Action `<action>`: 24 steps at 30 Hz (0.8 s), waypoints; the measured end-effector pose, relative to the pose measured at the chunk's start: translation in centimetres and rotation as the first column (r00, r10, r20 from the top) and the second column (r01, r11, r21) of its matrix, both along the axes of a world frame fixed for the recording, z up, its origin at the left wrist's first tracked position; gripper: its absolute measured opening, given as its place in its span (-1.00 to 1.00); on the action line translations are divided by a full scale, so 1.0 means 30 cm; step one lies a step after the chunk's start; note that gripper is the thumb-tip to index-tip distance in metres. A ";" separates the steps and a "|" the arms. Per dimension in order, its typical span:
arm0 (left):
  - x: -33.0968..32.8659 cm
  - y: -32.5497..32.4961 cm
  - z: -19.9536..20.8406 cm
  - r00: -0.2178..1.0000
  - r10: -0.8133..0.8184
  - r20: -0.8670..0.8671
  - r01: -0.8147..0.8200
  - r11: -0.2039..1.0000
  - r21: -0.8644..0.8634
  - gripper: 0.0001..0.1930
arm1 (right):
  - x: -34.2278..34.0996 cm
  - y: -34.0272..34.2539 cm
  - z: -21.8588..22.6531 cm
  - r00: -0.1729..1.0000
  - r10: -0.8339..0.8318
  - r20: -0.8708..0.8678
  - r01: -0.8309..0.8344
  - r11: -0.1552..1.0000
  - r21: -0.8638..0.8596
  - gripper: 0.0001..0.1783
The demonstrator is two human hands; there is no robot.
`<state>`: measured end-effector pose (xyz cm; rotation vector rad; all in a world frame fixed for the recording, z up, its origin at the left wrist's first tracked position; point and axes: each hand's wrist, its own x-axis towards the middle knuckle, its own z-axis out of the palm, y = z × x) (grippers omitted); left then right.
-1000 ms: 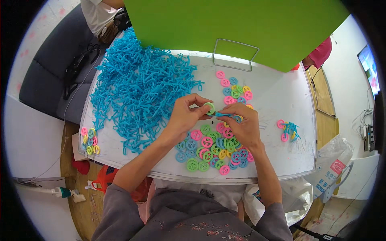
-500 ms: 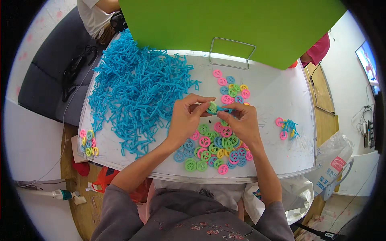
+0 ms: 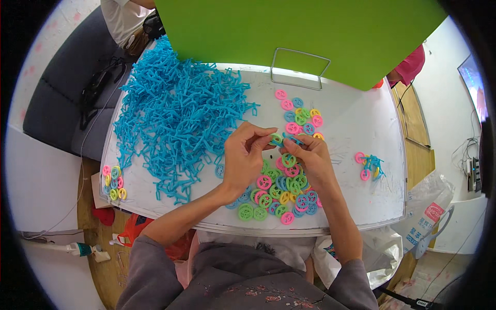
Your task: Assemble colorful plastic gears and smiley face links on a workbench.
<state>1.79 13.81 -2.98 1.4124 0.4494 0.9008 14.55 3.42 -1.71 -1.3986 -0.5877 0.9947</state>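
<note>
Above the middle of the table, my left hand [image 3: 245,154] pinches a small green plastic wheel [image 3: 277,139] between thumb and fingers. My right hand [image 3: 313,159] grips a blue plastic frame piece [image 3: 292,138] that meets the wheel; their exact fit is partly covered by fingers. Below my hands lies a loose pile of pink, green, blue and yellow wheels [image 3: 263,182]. To the left spreads a big heap of blue plastic frame pieces [image 3: 181,111]. Beyond my right hand is another group of coloured wheels [image 3: 291,117].
A blue piece with coloured wheels [image 3: 371,164] lies at the table's right. More wheels [image 3: 114,182] sit at the left corner. A green board [image 3: 299,36] with a wire stand [image 3: 297,82] rises at the back. Two other people are partly visible behind it.
The green wheel has tilted flatter between my hands and shifted slightly right. My left hand has moved a little right, and my right fingers have shifted on the blue piece.
</note>
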 end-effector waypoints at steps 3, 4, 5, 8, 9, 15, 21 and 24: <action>0.002 -0.001 -0.004 1.000 0.017 -0.005 -0.017 0.998 0.060 -0.82 | -0.012 0.003 -0.008 0.998 -0.050 0.038 0.050 0.999 0.022 -0.78; 0.004 -0.002 -0.001 1.000 0.016 -0.004 -0.016 0.998 0.059 -0.82 | -0.018 0.003 -0.011 0.983 -0.096 0.155 0.089 0.995 0.051 -0.79; -0.001 0.000 0.005 0.999 0.022 -0.035 -0.020 0.998 0.056 -0.82 | -0.032 0.006 -0.002 0.984 -0.092 0.153 0.085 0.995 0.052 -0.79; -0.006 0.012 0.008 0.998 0.015 -0.063 -0.012 0.999 0.051 -0.82 | -0.051 0.011 0.016 0.920 -0.137 0.366 0.161 0.986 -0.036 -0.83; -0.004 0.017 0.009 0.998 -0.003 -0.060 0.006 0.999 0.049 -0.82 | -0.042 0.012 -0.004 0.877 -0.137 0.461 0.145 0.989 0.020 -0.85; -0.016 0.052 -0.003 0.984 -0.151 -0.096 0.159 0.984 0.085 -0.83 | 0.001 0.004 -0.012 0.810 -0.084 0.580 0.028 0.994 0.105 -0.86; 0.001 0.030 0.059 0.985 -0.165 0.041 0.158 0.978 0.135 -0.74 | 0.001 -0.004 0.012 0.591 -0.271 0.760 0.045 0.952 0.304 -0.82; -0.006 0.027 0.051 0.993 -0.114 -0.021 0.114 0.935 0.336 -0.66 | 0.007 -0.009 0.014 0.534 -0.299 0.791 0.000 0.935 0.354 -0.82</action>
